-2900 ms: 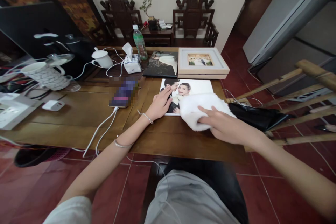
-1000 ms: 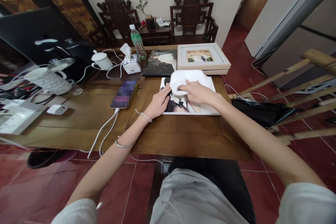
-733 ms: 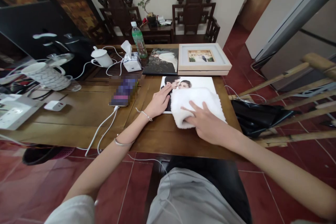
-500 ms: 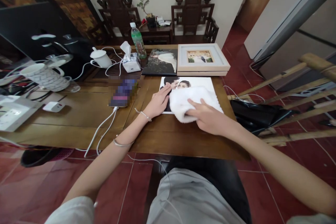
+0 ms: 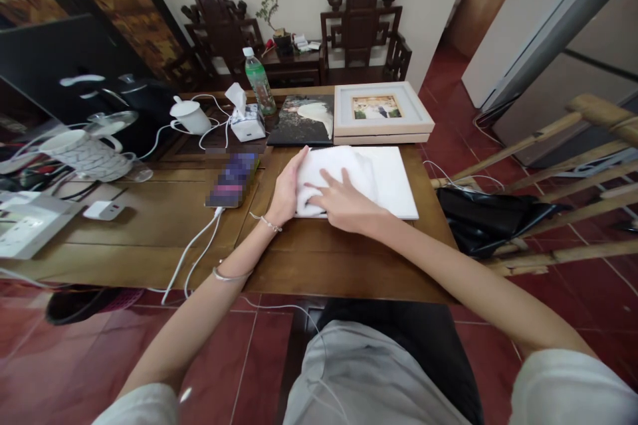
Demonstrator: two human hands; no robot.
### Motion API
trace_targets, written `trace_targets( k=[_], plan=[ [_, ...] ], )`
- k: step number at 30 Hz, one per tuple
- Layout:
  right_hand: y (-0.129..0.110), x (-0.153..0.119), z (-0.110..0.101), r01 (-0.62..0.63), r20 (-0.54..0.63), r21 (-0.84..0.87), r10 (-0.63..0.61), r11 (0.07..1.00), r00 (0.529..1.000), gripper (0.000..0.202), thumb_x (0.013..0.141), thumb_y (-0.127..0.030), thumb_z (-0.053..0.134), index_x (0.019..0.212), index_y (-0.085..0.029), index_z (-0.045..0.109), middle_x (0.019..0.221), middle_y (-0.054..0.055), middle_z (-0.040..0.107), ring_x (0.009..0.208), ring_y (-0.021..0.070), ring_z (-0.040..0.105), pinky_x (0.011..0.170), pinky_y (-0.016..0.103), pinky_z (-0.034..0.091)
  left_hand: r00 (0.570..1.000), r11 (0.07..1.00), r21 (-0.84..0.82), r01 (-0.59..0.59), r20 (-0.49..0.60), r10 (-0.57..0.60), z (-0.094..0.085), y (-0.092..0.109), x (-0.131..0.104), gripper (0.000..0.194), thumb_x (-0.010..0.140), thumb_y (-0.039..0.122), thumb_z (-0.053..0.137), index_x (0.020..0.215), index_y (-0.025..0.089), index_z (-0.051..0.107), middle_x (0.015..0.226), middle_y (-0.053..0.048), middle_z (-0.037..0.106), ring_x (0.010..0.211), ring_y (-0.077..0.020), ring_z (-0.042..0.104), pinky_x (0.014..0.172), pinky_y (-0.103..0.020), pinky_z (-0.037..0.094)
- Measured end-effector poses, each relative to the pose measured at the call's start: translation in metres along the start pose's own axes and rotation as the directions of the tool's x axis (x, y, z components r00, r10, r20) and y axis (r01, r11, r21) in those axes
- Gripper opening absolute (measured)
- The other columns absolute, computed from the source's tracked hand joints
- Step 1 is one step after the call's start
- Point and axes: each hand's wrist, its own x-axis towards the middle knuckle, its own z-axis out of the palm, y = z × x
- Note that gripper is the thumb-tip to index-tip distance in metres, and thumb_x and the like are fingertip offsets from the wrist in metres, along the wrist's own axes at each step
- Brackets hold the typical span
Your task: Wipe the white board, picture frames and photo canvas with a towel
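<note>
A flat white-edged photo panel (image 5: 396, 182) lies on the wooden table in front of me. My left hand (image 5: 288, 187) stands along its left edge, fingers stretched forward and touching it. Over the panel's left part is a fluffy white cloth (image 5: 343, 163), and my right hand (image 5: 346, 201) grips and presses it down with fingers spread. The picture on the panel is now hidden by the cloth; its bare right part looks plain white.
Behind the panel are a dark photo panel (image 5: 303, 121) and a framed photo (image 5: 381, 113). A green bottle (image 5: 259, 82), tissue box (image 5: 248, 123) and lidded white cup (image 5: 191, 116) stand further left. A charging phone (image 5: 233, 179) and power strip (image 5: 34, 222) lie left. Bamboo rails (image 5: 533, 206) are on the right.
My right hand has moved the cloth left across the panel, covering the printed faces. My left hand has shifted left from the panel's surface to its left edge.
</note>
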Motion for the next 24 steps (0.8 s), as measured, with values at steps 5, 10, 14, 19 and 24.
trace_targets(
  k=[5,10,14,19,24],
  plan=[
    [-0.005,-0.050,0.002,0.107,0.021,0.083,-0.109,0.991,0.994,0.065,0.076,0.007,0.037,0.128,-0.021,0.063,0.147,0.009,0.052,0.148,0.0357,0.021,0.111,0.073,0.021,0.996,0.980,0.197,-0.035,0.081,0.020,0.005,-0.001,-0.001,0.069,0.100,0.062,0.021,0.141,0.014,0.051,0.147,-0.015,0.051,0.139,-0.0292,0.045,0.119,-0.050,0.031],
    [0.021,-0.084,-0.008,-0.038,0.078,0.090,0.031,0.995,0.996,0.066,0.072,0.007,0.036,0.130,-0.015,0.060,0.143,0.017,0.054,0.148,0.0291,0.023,0.115,0.062,0.024,0.957,0.919,0.360,-0.158,0.285,0.053,0.012,0.001,-0.003,0.054,0.102,0.047,0.032,0.134,0.010,0.057,0.143,-0.017,0.055,0.138,-0.0283,0.047,0.118,-0.049,0.035],
    [0.052,-0.076,-0.016,-0.211,0.034,0.073,0.209,0.975,0.977,0.062,0.073,0.004,0.038,0.127,-0.016,0.061,0.136,0.017,0.060,0.144,0.0305,0.034,0.111,0.058,0.031,0.947,0.889,0.411,-0.200,0.314,0.068,0.013,-0.001,-0.002,0.048,0.103,0.037,0.032,0.125,0.009,0.064,0.137,-0.017,0.060,0.134,-0.0270,0.052,0.115,-0.047,0.040],
    [0.074,-0.029,-0.029,-0.261,-0.060,0.141,0.271,0.955,0.961,0.047,0.078,-0.007,0.044,0.118,-0.017,0.066,0.113,0.012,0.071,0.105,0.0285,0.064,0.089,0.037,0.046,0.948,0.883,0.424,-0.200,0.311,0.065,0.012,-0.003,-0.002,0.043,0.102,0.036,0.037,0.124,0.012,0.065,0.137,-0.015,0.061,0.133,-0.0273,0.052,0.114,-0.048,0.040],
    [0.064,0.032,-0.043,-0.117,-0.095,0.272,0.148,0.955,0.984,0.049,0.076,-0.004,0.041,0.116,-0.015,0.068,0.118,0.009,0.070,0.099,0.0229,0.062,0.081,0.029,0.042,0.950,0.890,0.413,-0.191,0.305,0.063,0.012,0.002,-0.002,0.040,0.101,0.035,0.039,0.123,0.015,0.066,0.134,-0.013,0.063,0.131,-0.0271,0.055,0.113,-0.047,0.042]
  ],
)
